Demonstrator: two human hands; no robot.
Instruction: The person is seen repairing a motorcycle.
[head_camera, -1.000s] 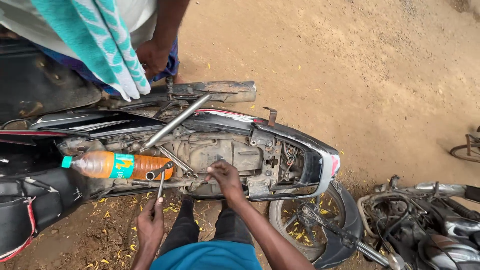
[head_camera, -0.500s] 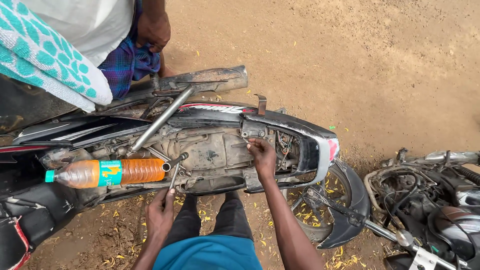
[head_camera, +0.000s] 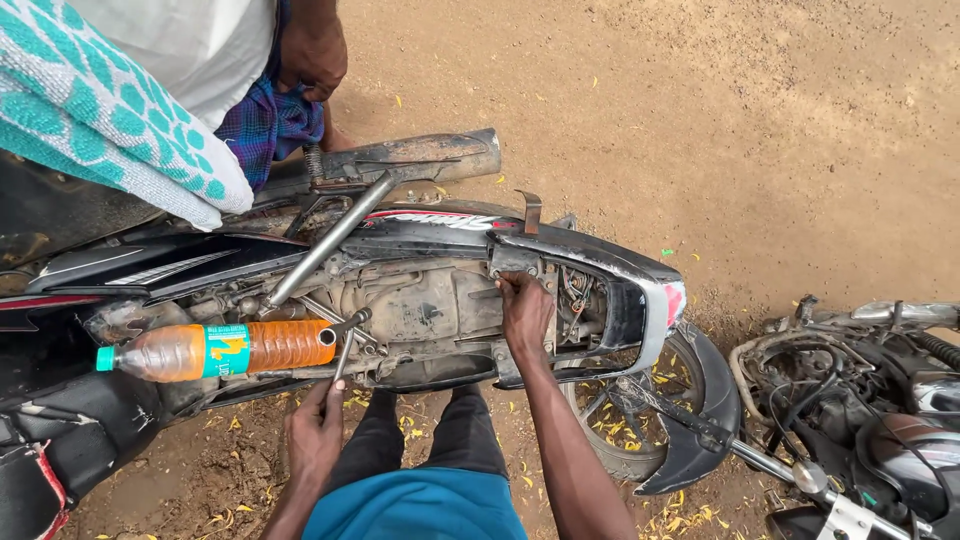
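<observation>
From the head view, your left hand (head_camera: 316, 432) is closed around the handle of a slim metal wrench (head_camera: 346, 352), whose head meets the underside of the stripped motorcycle (head_camera: 430, 300) just right of the bottle's base. Your right hand (head_camera: 524, 312) presses on the exposed frame near the rear of the bike, fingers curled over a bracket beside the tail section (head_camera: 640, 300); you cannot tell whether it pinches anything small.

A plastic bottle (head_camera: 215, 350) of amber liquid with a green cap lies on its side along the left part of the frame, just beside the wrench. The exhaust pipe (head_camera: 415, 158) runs along the bike's far side. The rear wheel (head_camera: 620, 430) and its mudguard sit at the right end, over the dirt ground (head_camera: 700, 120) strewn with small yellow leaves.

Another person stands at the far left side of the bike, their hand (head_camera: 312, 50) hanging near a patterned teal towel (head_camera: 100, 120). A second motorcycle (head_camera: 870, 400) lies at the right edge.
</observation>
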